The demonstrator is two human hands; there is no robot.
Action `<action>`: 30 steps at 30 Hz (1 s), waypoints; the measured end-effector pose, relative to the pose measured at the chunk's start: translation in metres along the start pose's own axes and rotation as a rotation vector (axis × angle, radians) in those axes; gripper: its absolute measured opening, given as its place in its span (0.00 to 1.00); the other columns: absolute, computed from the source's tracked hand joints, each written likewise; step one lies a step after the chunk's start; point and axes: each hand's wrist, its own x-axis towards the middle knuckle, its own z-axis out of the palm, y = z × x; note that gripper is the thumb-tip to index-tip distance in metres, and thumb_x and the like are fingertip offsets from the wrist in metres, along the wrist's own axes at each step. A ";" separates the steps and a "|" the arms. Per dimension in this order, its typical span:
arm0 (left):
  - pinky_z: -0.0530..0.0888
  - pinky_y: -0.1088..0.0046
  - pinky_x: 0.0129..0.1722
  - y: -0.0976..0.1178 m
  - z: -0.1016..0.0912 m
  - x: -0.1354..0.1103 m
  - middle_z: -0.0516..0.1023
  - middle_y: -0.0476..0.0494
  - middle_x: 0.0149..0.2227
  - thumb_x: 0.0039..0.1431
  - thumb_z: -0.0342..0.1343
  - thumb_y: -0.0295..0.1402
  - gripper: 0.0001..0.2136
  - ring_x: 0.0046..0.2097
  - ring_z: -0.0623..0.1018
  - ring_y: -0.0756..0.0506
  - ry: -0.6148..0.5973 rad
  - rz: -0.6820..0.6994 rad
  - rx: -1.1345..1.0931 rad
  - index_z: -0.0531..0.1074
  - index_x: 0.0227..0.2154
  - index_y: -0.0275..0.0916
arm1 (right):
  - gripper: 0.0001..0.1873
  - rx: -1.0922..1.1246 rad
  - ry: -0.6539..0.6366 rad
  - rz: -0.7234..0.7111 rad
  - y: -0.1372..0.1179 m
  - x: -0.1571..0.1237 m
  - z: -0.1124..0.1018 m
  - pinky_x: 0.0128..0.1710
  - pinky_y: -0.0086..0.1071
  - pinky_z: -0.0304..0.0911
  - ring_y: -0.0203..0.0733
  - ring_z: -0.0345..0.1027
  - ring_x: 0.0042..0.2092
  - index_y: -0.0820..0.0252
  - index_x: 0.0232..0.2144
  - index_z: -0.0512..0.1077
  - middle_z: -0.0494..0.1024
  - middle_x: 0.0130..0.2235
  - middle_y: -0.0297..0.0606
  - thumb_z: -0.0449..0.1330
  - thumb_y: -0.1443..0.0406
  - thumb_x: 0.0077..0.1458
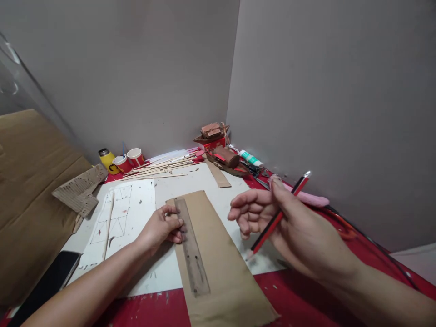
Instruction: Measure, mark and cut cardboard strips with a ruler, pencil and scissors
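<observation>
A clear ruler (194,259) lies lengthwise along the left side of a brown cardboard piece (225,268). My left hand (166,225) grips the ruler's left edge near its upper half, thumb on top. Above the right side of the cardboard, my right hand (272,213) holds a red and black pencil (269,229) between the thumb and palm. The pencil's point slants down to the left, and the other fingers are loosely curled. To the left is a white paper (143,209) with a ruled truss-like drawing and a thin stick (108,227) on it.
A red cloth (153,311) covers the table. Thin wooden sticks (163,165), two cups (135,157) and a yellow bottle (108,161) stand at the back. Brown model boats (226,156), a tube (251,159) and a pink object (311,199) sit right. A phone (51,279) and large cardboard (30,190) are left.
</observation>
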 end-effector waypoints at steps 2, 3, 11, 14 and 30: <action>0.70 0.73 0.21 -0.003 -0.003 -0.001 0.72 0.53 0.22 0.56 0.61 0.30 0.13 0.20 0.73 0.49 0.023 0.044 0.051 0.62 0.40 0.41 | 0.36 -0.058 -0.031 0.054 0.010 0.006 -0.003 0.24 0.29 0.66 0.37 0.66 0.23 0.61 0.28 0.81 0.76 0.23 0.41 0.57 0.34 0.48; 0.70 0.73 0.21 -0.005 -0.006 -0.003 0.70 0.54 0.21 0.57 0.60 0.32 0.12 0.20 0.72 0.49 0.053 0.105 0.133 0.62 0.40 0.42 | 0.38 -0.089 -0.039 0.097 0.015 0.008 -0.005 0.21 0.28 0.63 0.35 0.63 0.21 0.61 0.27 0.80 0.74 0.21 0.38 0.55 0.33 0.49; 0.69 0.45 0.57 -0.021 -0.026 -0.021 0.65 0.26 0.63 0.62 0.56 0.42 0.27 0.63 0.66 0.30 -0.101 0.980 1.177 0.59 0.61 0.39 | 0.39 -0.079 -0.063 0.320 0.039 0.013 -0.012 0.16 0.25 0.53 0.30 0.58 0.15 0.62 0.24 0.78 0.68 0.17 0.32 0.55 0.32 0.46; 0.64 0.42 0.62 -0.030 -0.021 -0.021 0.52 0.23 0.69 0.62 0.55 0.47 0.37 0.69 0.54 0.28 -0.223 0.910 1.278 0.50 0.68 0.36 | 0.37 -0.088 -0.052 0.318 0.045 0.010 -0.015 0.18 0.27 0.57 0.32 0.61 0.17 0.61 0.26 0.78 0.70 0.19 0.32 0.55 0.33 0.48; 0.61 0.46 0.64 -0.029 -0.003 -0.024 0.53 0.22 0.69 0.61 0.53 0.51 0.40 0.70 0.54 0.30 -0.209 0.735 1.309 0.52 0.68 0.27 | 0.38 -0.628 0.064 0.197 0.057 0.001 -0.005 0.39 0.43 0.72 0.53 0.75 0.36 0.55 0.26 0.77 0.79 0.27 0.42 0.45 0.32 0.52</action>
